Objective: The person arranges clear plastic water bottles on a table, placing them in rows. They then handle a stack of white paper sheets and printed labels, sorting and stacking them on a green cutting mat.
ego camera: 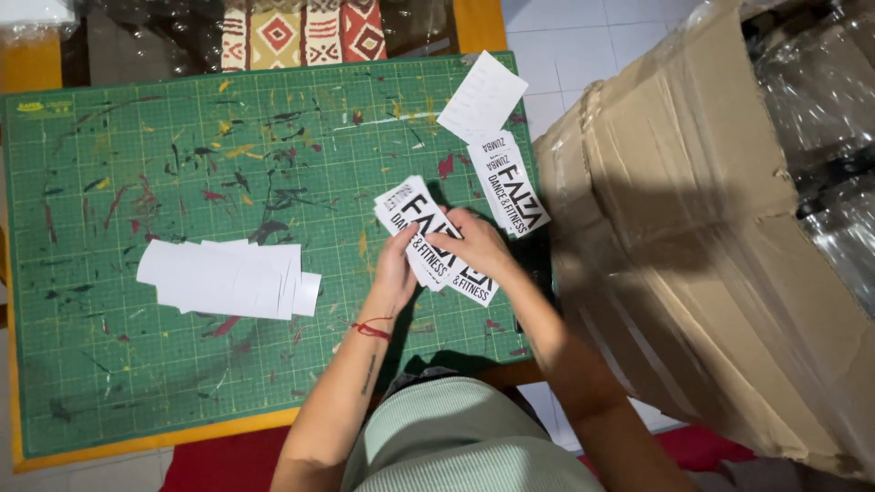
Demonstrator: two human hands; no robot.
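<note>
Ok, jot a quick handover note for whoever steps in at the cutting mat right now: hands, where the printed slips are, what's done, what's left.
Left hand and right hand both grip a fanned bunch of printed slips over the green cutting mat.
Another printed stack lies by the mat's right edge, a blank card above it.
Done, it seems: a row of slips lying blank side up at mat left.
Left: the bunch in hand and the printed stack.
</note>
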